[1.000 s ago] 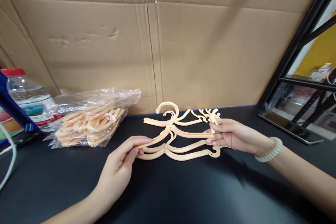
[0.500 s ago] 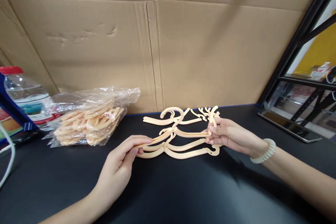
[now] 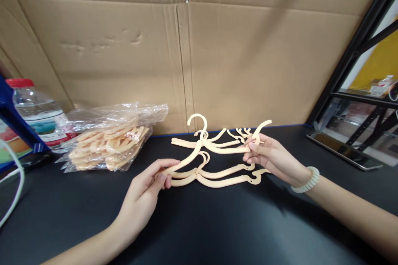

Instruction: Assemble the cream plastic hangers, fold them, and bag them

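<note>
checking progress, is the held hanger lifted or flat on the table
Lifted: the hanger is held between left hand and right hand, above the pile.

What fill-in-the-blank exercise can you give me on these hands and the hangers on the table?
The left hand and the right hand each hold one end of the same hanger above the ____ table.
A white bracelet sits on the ____ wrist.
The plastic bag of hangers lies to the ____ of the held hanger.
The bottle has a ____ cap.
Missing words: black, right, left, red.
</note>
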Demonstrator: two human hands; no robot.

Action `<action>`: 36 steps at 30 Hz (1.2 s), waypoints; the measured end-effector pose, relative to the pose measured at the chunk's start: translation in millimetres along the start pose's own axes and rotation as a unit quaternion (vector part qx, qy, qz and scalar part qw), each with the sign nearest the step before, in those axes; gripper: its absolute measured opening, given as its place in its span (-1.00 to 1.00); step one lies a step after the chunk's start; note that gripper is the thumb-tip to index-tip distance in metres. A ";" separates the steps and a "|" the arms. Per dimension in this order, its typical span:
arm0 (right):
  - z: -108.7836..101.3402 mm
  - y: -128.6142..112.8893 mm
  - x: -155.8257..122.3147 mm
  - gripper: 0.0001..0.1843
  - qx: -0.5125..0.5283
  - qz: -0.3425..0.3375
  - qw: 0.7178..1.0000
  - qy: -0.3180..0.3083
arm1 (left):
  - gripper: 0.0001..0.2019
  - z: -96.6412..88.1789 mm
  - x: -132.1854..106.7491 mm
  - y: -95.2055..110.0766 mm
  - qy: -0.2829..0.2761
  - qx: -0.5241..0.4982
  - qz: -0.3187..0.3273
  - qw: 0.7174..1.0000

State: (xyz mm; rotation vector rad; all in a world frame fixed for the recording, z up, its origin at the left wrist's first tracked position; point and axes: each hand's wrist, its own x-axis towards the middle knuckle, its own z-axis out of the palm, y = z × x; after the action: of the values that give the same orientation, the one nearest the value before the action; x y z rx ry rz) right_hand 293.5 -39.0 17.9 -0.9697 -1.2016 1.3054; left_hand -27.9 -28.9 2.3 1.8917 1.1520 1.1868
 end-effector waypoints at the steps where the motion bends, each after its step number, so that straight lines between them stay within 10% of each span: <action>1: -0.5 -0.5 0.4 -0.76 -0.002 -0.008 1.000 -0.005 | -0.76 0.0 0.4 -1.0 0.001 -0.005 -0.006 1.000; 10: -36.5 -21.9 9.2 -0.83 -0.003 -0.008 1.000 -0.003 | -0.76 -3.0 -2.3 -2.3 0.023 0.037 0.001 0.999; 17: -80.8 -37.7 11.8 -0.79 -0.278 0.037 0.951 -0.132 | -0.73 -10.9 0.7 -1.9 -0.078 0.155 0.229 0.958; 26: -57.4 -41.0 4.5 -0.75 -0.421 0.050 0.859 -0.287 | -0.78 -13.5 12.1 -7.5 -0.110 0.372 0.337 0.858; 36: -48.9 -30.6 4.5 -0.78 -0.552 0.001 0.807 -0.211 | -0.82 -9.4 11.3 -2.4 -0.068 0.422 0.334 0.840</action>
State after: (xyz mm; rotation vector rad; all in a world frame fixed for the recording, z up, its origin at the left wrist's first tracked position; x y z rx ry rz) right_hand 346.1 -31.0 40.5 -1.5000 -2.4270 0.7379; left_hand -34.9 -17.2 8.3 3.1913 1.0405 0.8713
